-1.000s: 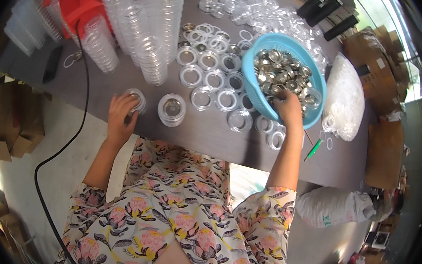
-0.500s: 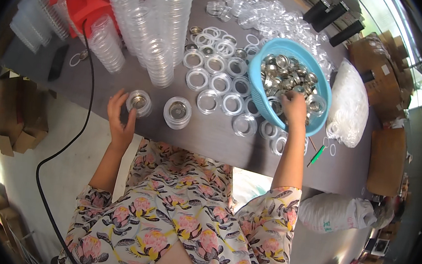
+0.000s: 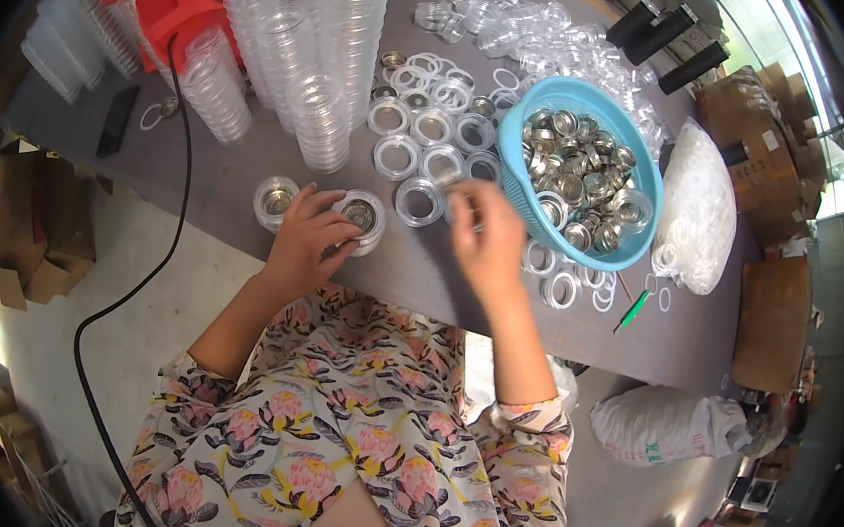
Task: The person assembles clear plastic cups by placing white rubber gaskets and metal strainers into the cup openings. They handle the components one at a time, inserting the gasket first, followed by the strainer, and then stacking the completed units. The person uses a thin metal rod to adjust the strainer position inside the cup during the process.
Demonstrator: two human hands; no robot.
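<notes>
My left hand (image 3: 305, 243) rests with curled fingers on the near left side of a short stack of clear round plastic pieces (image 3: 372, 239), which has a metal cup-shaped piece in its middle. Left of that hand stands a similar clear round piece (image 3: 273, 212) with a metal centre. My right hand (image 3: 489, 239), smeared by motion, hovers over the clear plastic rings (image 3: 417, 203) with its fingertips pinched together; what they hold is too blurred to make out. Beyond it, a blue plastic basket (image 3: 507, 166) contains many silvery metal round pieces (image 3: 571, 186).
Tall stacks of clear cups (image 3: 320, 124) and a red plastic object (image 3: 169, 0) stand at the back left. Loose clear plastic parts (image 3: 562, 45) are heaped behind. A filled plastic bag (image 3: 698, 207) and green tool (image 3: 632, 310) lie right. A black cable (image 3: 186, 163) crosses the table edge.
My right hand has left the basket and moved left over the clear rings. My left hand has shifted right, from the left round piece to the stack beside it.
</notes>
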